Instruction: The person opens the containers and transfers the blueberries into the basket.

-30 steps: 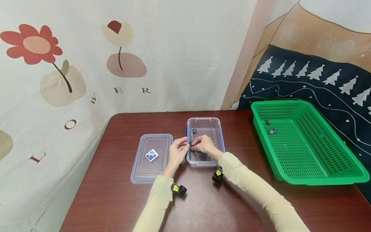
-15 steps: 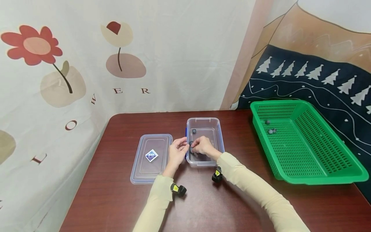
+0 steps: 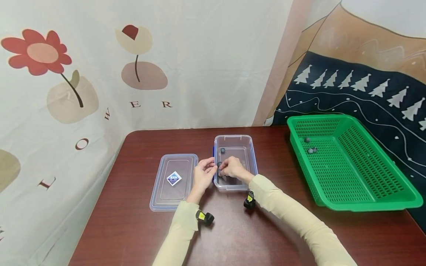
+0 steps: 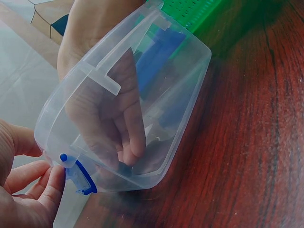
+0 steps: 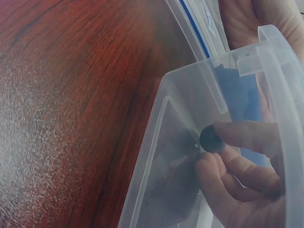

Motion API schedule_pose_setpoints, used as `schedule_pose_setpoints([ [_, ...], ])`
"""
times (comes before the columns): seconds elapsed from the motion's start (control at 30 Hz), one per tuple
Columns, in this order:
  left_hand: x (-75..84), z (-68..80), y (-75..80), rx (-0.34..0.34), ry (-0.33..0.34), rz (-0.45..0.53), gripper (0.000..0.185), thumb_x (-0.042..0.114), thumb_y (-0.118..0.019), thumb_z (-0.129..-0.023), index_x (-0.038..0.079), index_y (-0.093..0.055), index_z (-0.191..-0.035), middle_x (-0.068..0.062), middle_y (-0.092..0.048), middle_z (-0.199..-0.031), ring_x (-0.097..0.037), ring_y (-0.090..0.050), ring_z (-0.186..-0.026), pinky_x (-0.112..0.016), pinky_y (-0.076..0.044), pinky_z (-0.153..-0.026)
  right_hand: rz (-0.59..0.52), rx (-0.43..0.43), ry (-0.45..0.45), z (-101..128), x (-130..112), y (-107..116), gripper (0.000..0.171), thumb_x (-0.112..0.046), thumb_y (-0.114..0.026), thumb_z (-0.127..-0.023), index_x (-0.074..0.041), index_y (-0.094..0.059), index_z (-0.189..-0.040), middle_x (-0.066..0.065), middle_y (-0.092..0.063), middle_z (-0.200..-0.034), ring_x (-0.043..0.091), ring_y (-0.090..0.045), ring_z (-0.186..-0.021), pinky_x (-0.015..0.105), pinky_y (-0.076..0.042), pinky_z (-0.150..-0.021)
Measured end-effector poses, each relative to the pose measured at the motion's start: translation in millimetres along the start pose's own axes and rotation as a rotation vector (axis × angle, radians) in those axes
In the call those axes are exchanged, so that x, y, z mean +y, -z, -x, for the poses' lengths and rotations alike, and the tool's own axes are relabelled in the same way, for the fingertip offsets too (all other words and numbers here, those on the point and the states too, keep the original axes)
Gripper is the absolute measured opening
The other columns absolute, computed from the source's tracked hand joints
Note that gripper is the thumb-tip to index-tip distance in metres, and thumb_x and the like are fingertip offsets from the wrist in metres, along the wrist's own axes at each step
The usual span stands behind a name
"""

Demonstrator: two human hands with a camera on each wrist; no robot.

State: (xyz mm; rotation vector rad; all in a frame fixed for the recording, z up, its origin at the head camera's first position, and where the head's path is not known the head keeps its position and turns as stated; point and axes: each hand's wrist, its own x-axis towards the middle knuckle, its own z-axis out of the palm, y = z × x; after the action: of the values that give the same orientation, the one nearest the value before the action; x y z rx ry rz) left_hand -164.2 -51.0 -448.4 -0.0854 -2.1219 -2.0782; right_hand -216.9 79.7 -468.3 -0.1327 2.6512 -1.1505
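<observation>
Right hand point(image 3: 233, 167): it is inside the clear box point(image 3: 247, 141), with the fingers curled. In the right wrist view the fingertips point(image 5: 237, 135) pinch a small dark ball point(image 5: 212, 138) low in the box, near its left wall.
Left hand point(image 3: 203, 173): it is just outside the left wall of the box, with the fingers bent. In the left wrist view the fingertips point(image 4: 52, 183) are at the blue clip point(image 4: 80, 176) of the box; I cannot tell if they really grip it.
Box: it stands open in the middle of the worktop point(image 3: 139, 236). A second dark ball point(image 3: 223, 150) lies at its far end.
Lid point(image 3: 173, 192): it lies flat on the worktop, just left of the box, with a blue label on it.
Basket point(image 3: 366, 199): green, at the right of the worktop, well apart from the box. A few small dark balls point(image 3: 312, 150) lie in its far left part.
</observation>
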Motion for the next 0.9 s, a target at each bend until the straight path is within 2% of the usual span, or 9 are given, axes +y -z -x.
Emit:
schedule_pose_setpoints([
  [0.17,1.1,0.5,-0.3,-0.006,0.000,0.007,0.031,-0.018,-0.057,-0.078,-0.024,-0.054,-0.109,-0.037,-0.053,-0.101,-0.048,-0.055,-0.096,-0.033,-0.053,-0.085,0.001,0.004,0.007,1,0,1,0.013,-0.006,-0.080,-0.065,-0.005,-0.074,-0.077,0.001,-0.066,-0.060,0.007,-0.056,-0.053,0.018,-0.048,-0.053],
  [0.33,0.5,0.9,-0.9,-0.005,-0.007,0.009,0.031,-0.019,-0.057,-0.078,-0.025,-0.053,-0.108,-0.037,-0.052,-0.100,-0.049,-0.054,-0.094,-0.036,-0.054,-0.085,-0.073,0.023,-0.001,5,-2,10,0.013,-0.004,-0.078,-0.067,-0.002,-0.073,-0.079,0.004,-0.067,-0.063,0.008,-0.057,-0.052,0.020,-0.049,-0.052],
  [0.43,-1.1,0.6,-1.0,-0.002,-0.008,0.008,0.031,-0.019,-0.057,-0.077,-0.026,-0.053,-0.107,-0.036,-0.052,-0.099,-0.048,-0.054,-0.094,-0.033,-0.054,-0.084,-0.102,0.029,0.020,7,-3,19,0.014,-0.002,-0.075,-0.069,0.000,-0.073,-0.083,0.005,-0.068,-0.068,0.008,-0.057,-0.056,0.019,-0.050,-0.052],
  [0.63,-1.5,0.3,-0.9,-0.004,-0.004,0.016,0.031,-0.019,-0.057,-0.078,-0.025,-0.053,-0.108,-0.037,-0.052,-0.100,-0.049,-0.054,-0.094,-0.028,-0.054,-0.084,-0.105,0.065,0.068,13,-6,50,0.016,-0.004,-0.074,-0.073,0.001,-0.072,-0.088,0.006,-0.068,-0.072,0.009,-0.056,-0.061,0.019,-0.047,-0.052],
  [0.9,0.2,-0.2,-0.7,0.008,0.015,0.020,0.031,-0.018,-0.058,-0.078,-0.024,-0.054,-0.108,-0.037,-0.053,-0.101,-0.048,-0.055,-0.097,-0.022,-0.053,-0.082,-0.122,0.137,0.020,20,-2,104,0.022,-0.008,-0.072,-0.079,0.002,-0.070,-0.099,0.012,-0.068,-0.085,0.017,-0.060,-0.072,0.024,-0.054,-0.065],
])
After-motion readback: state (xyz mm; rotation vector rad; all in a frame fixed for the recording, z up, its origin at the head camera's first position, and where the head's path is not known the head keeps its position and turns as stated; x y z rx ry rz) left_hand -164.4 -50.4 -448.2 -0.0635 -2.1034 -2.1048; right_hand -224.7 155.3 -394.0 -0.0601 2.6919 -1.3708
